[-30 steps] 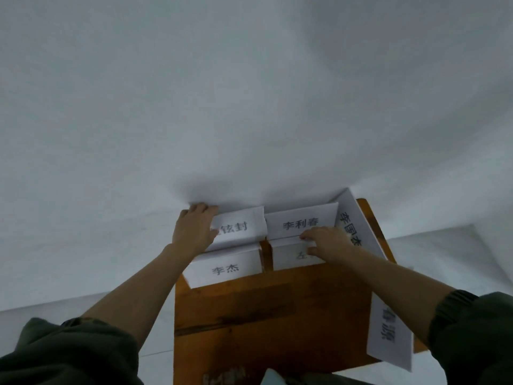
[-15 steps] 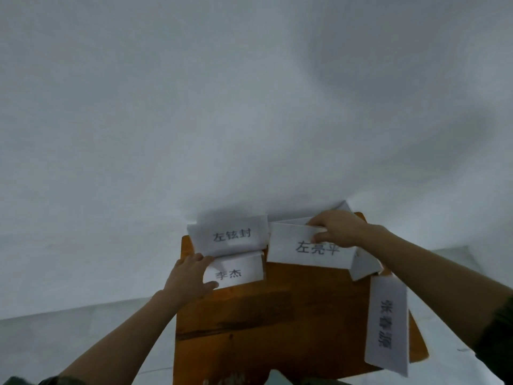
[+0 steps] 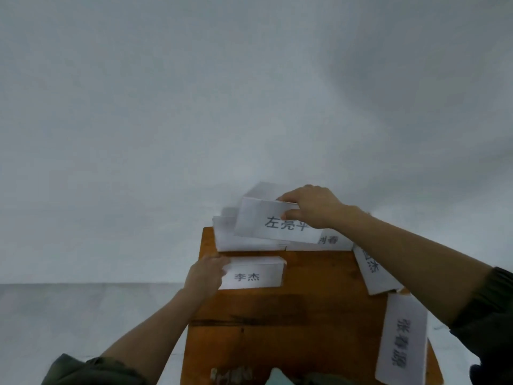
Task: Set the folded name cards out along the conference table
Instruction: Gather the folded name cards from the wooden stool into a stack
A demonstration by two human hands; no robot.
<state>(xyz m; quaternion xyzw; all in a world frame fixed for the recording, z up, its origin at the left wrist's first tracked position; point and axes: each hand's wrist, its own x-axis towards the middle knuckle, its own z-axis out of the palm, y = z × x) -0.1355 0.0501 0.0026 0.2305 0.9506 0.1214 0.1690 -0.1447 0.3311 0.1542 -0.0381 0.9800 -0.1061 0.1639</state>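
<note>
Name cards (image 3: pixel 330 241) like these are thin folded paper. They are very light, bendy and easy to crush, and they slide on the wooden table (image 3: pixel 277 323). Take each one softly by its top fold or a short end, not in the middle of the name.

At the left edge, your left hand (image 3: pixel 206 276) has its fingers on the left end of the 李杰 card (image 3: pixel 254 276), which sits on the table. It is hard to tell if your thumb pinches it from below. Past it, at the far left corner, one more card (image 3: pixel 227 241) is mostly hidden. Above that one, your right hand (image 3: pixel 313 209) pinches the top of the 左亮平 card (image 3: pixel 277 223) and holds it up, tilted. Along the right edge lie the 国杰 card (image 3: pixel 373 269) and then the 张春源 card (image 3: pixel 402 340), which pokes out over that edge.

Half a second ago the 左亮平 card was lower, at the middle of the far edge, and you could read the far left card. Now it is up, further left, and covers that name. Your left hand has stayed on the 李杰 card.
</note>
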